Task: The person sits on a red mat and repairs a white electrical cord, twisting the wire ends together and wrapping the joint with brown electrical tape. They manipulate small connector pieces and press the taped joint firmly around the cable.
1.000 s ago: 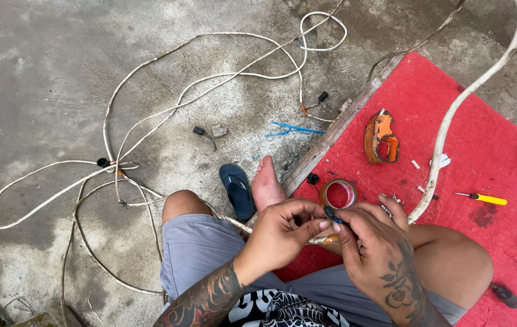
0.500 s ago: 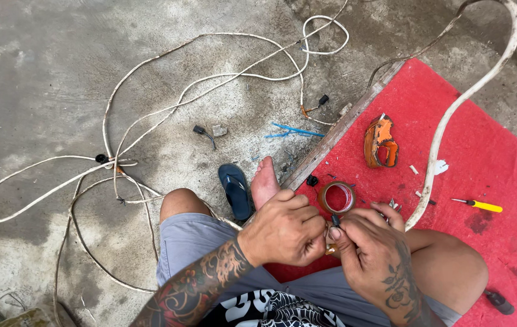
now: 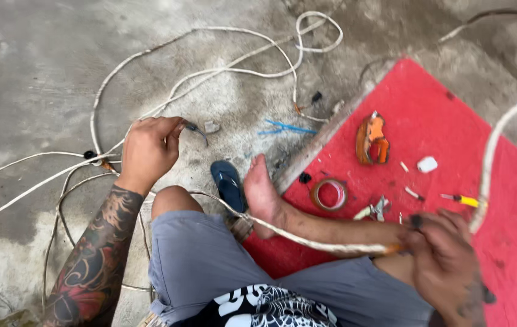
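Left hand [image 3: 148,148] has left the right hand [image 3: 446,266] (now holding white cable [image 3: 307,241] alone).

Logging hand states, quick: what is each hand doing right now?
Left hand: closed on a small dark piece off the ground.
Right hand: closed around the white cable, blurred.

The white cable [image 3: 258,66] sprawls in loose, dirty loops over the concrete; one run crosses the lap, taut, to the right hand [image 3: 446,260], which grips it by an orange-tinted end, though blur hides the exact hold. A thicker stretch curves up past that hand toward the upper right. The small dark piece [image 3: 193,128], perhaps a clip, is pinched at the fingertips of the left hand [image 3: 146,148], low over the floor.
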